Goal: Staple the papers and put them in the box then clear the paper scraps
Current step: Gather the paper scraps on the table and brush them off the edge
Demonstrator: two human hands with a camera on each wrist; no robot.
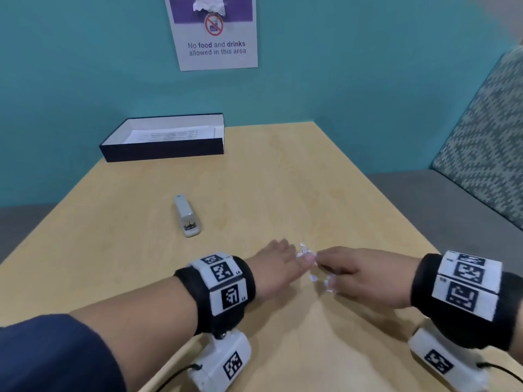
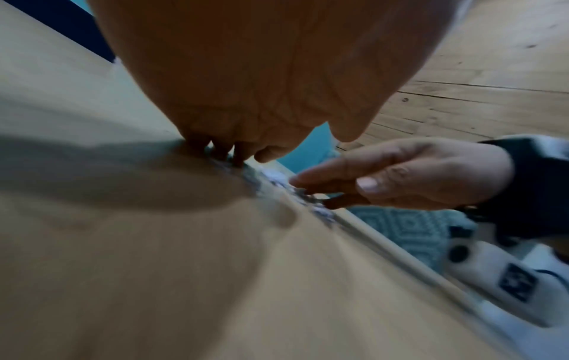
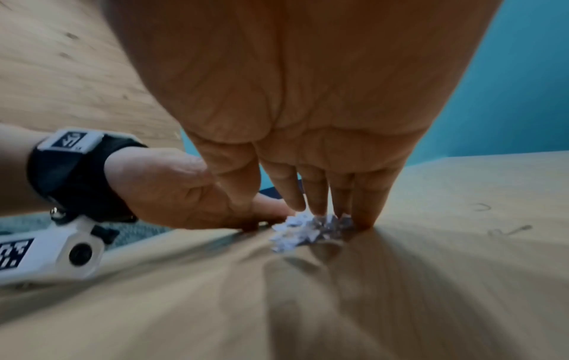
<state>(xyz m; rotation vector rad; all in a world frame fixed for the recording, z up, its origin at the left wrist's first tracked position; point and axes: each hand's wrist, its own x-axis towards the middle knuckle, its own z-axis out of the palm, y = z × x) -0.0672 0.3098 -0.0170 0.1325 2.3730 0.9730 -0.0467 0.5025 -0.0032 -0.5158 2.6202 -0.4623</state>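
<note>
Small white paper scraps [image 1: 307,252] lie in a loose pile on the wooden table [image 1: 283,179], between my two hands. My left hand [image 1: 278,260] rests on its edge on the table with straight fingers against the left side of the scraps. My right hand [image 1: 339,268] stands opposite, its straight fingers [image 3: 363,207] touching the table and pressing the scraps pile [image 3: 307,229] toward the left hand [image 3: 184,194]. Neither hand grips anything. The grey stapler [image 1: 186,216] lies further back. A dark box [image 1: 161,152] at the far left corner holds the printed papers [image 1: 169,134].
A teal wall with a "No food and drinks" sign [image 1: 215,38] backs the table. A patterned upholstered bench [image 1: 486,142] runs along the right side. The table's near edge is close under both wrists.
</note>
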